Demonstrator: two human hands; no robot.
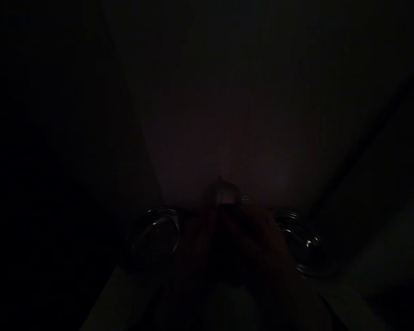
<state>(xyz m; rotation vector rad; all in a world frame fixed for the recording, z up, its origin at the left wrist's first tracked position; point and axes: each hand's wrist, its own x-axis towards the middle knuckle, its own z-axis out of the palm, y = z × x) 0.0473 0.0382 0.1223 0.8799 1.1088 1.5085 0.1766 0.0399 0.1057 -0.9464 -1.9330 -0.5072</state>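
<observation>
Right forearm [298, 289]: nearest the camera, rising from the bottom edge and slanting inward toward the middle, very dimly lit.
Right hand [262, 232]: at the end of that forearm, turned inward, fingers reaching toward the centre.
Left hand [197, 234]: opposite it, also angled inward, its outline mostly lost in the dark.
Grip: both hands come together around the same spot, but whether either one's fingers are closed on anything, I cannot tell.
Rounded thing [227, 193]: between the two hands, just beyond the fingertips; contact is too dark to make out.
Its look: dull and paler than the hands, curved, with a small point on top and a lighter patch low on its front.
Left bowl [177, 236]: shiny-rimmed, just beside the left hand.
Right bowl [305, 269]: shiny-rimmed too, beside the right hand and partly hidden by it.
</observation>
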